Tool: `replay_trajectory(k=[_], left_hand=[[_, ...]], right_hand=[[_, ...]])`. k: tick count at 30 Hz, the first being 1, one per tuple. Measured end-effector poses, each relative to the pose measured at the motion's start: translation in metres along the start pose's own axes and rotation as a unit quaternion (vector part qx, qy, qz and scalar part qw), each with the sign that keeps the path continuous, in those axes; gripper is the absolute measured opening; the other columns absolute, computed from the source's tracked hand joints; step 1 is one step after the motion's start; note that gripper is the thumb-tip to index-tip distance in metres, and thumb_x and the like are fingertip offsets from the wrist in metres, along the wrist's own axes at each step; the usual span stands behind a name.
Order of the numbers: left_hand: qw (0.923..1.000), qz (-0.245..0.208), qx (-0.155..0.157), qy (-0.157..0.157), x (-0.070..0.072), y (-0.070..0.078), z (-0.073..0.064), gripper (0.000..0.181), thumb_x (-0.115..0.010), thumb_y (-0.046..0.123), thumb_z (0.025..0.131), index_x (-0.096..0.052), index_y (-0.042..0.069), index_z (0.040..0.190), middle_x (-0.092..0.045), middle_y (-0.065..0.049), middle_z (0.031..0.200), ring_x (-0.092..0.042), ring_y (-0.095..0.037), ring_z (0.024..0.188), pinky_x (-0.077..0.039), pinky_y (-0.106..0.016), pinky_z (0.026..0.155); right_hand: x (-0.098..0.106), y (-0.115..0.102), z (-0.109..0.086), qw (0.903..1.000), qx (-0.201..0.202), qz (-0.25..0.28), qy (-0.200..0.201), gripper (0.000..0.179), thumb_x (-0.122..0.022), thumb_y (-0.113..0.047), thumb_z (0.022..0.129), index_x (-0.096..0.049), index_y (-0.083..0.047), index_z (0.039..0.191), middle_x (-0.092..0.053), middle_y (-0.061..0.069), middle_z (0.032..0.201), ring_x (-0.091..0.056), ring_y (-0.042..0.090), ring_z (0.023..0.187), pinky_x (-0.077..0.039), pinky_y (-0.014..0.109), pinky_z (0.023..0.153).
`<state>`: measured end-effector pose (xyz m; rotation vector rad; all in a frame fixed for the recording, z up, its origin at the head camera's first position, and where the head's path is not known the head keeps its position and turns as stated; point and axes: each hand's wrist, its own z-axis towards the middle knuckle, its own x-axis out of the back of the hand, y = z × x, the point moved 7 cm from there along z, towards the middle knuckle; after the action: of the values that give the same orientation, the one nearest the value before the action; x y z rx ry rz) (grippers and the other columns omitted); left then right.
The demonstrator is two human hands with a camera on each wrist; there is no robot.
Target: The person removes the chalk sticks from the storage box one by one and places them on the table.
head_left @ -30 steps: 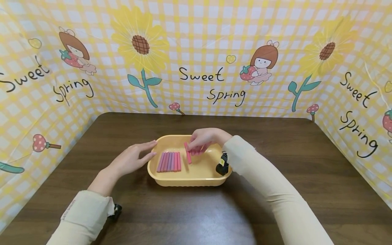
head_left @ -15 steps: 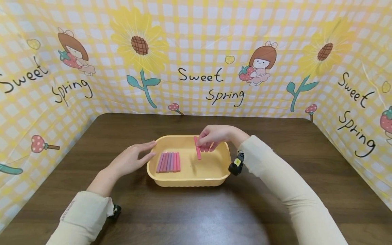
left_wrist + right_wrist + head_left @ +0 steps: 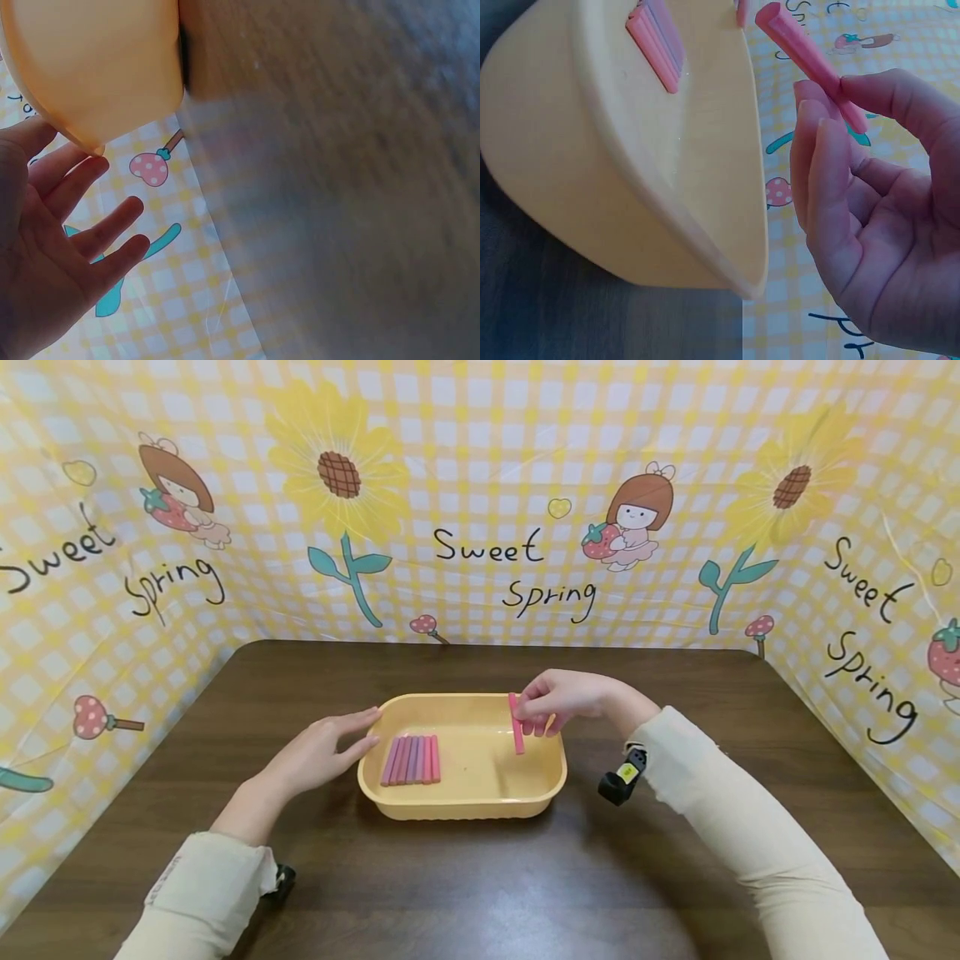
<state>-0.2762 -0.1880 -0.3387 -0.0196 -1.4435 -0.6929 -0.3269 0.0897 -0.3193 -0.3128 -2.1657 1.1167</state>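
A yellow oval tray (image 3: 465,799) sits on the table. At its left end my left hand (image 3: 315,750) rests thumb and fingertips against the rim, fingers mostly straight; the left wrist view shows them at the tray's outer edge (image 3: 90,146). Between thumb and fingers, my right hand (image 3: 562,700) pinches a slim pink chalk stick (image 3: 517,737), raised over the tray's right part in the head view. The right wrist view shows that chalk stick (image 3: 802,46) tilted, gripped near one end. Several pink and purple chalk sticks (image 3: 411,761) lie side by side in the tray's left half.
The brown wooden table (image 3: 480,885) extends around the tray. Behind and at both sides hangs a yellow checked cloth (image 3: 480,468) with printed flowers and figures. Black wrist cameras hang below the left sleeve (image 3: 282,883) and the right sleeve (image 3: 624,783).
My right hand has moved rightward with the pink chalk stick, from near the row to the tray's right end. My left hand keeps its place at the rim.
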Motion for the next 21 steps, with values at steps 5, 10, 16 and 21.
replay_trajectory(k=[5,10,16,21], left_hand=[[1.0000,0.001,-0.002,0.002,0.000,-0.001,0.000,0.048,-0.054,0.028,0.095,-0.047,0.004,0.136,-0.047,-0.016,0.141,-0.046,-0.037,0.128,-0.037,-0.053,0.106],[1.0000,-0.001,-0.002,0.003,0.000,-0.002,0.000,0.048,-0.054,0.029,0.095,-0.047,0.005,0.137,-0.047,-0.016,0.141,-0.046,-0.036,0.128,-0.037,-0.053,0.106],[1.0000,-0.004,0.000,0.003,-0.001,-0.003,-0.001,0.049,-0.054,0.029,0.095,-0.047,0.005,0.137,-0.046,-0.016,0.141,-0.046,-0.037,0.128,-0.036,-0.054,0.106],[1.0000,-0.006,0.005,0.003,-0.001,-0.004,-0.001,0.049,-0.053,0.030,0.095,-0.046,0.006,0.137,-0.046,-0.015,0.142,-0.045,-0.037,0.129,-0.036,-0.054,0.106]], right_hand=[[0.004,0.007,-0.012,0.9999,0.005,0.009,0.011,0.017,-0.057,-0.020,0.090,-0.063,-0.004,0.090,-0.063,-0.003,0.072,-0.057,0.010,0.067,-0.053,0.023,0.062],[0.011,0.017,-0.023,0.9997,0.008,0.007,0.022,0.019,-0.055,-0.019,0.091,-0.063,-0.001,0.093,-0.063,-0.002,0.072,-0.057,0.010,0.067,-0.053,0.024,0.064],[0.018,0.033,-0.039,0.9992,0.015,0.022,0.031,0.020,-0.054,-0.019,0.093,-0.063,-0.001,0.093,-0.062,-0.002,0.070,-0.058,0.010,0.067,-0.054,0.024,0.063],[0.024,0.051,-0.050,0.9986,0.019,0.037,0.032,0.017,-0.054,-0.018,0.093,-0.062,-0.004,0.088,-0.062,-0.002,0.069,-0.058,0.008,0.067,-0.054,0.025,0.063]])
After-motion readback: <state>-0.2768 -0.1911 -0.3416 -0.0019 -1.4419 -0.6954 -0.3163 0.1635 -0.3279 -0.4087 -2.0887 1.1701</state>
